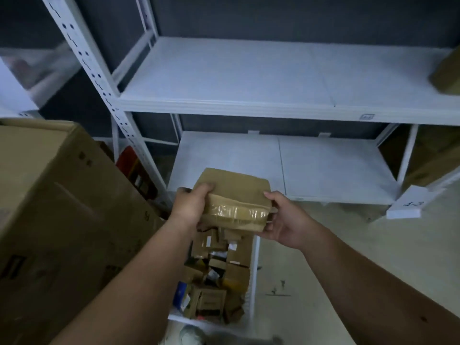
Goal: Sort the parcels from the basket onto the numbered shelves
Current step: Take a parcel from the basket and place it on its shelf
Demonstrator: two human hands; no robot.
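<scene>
A brown cardboard parcel (236,192) sealed with clear tape is held up in front of the white shelf unit. My left hand (190,207) grips its left side with the thumb on top. My right hand (283,220) holds its right end, fingers curled underneath. Below the parcel stands the white basket (252,275) with several small cardboard parcels (219,277) inside. The upper shelf (249,78) and the lower shelf (323,170) are white boards; a small label (366,117) sits on the upper shelf's front edge, too blurred to read.
A large cardboard box (57,215) fills the left side, close to my left arm. Another brown box (448,70) sits at the upper shelf's right edge. A white box with handwriting (408,202) lies on the floor at right. The white shelf post (94,78) slants at left.
</scene>
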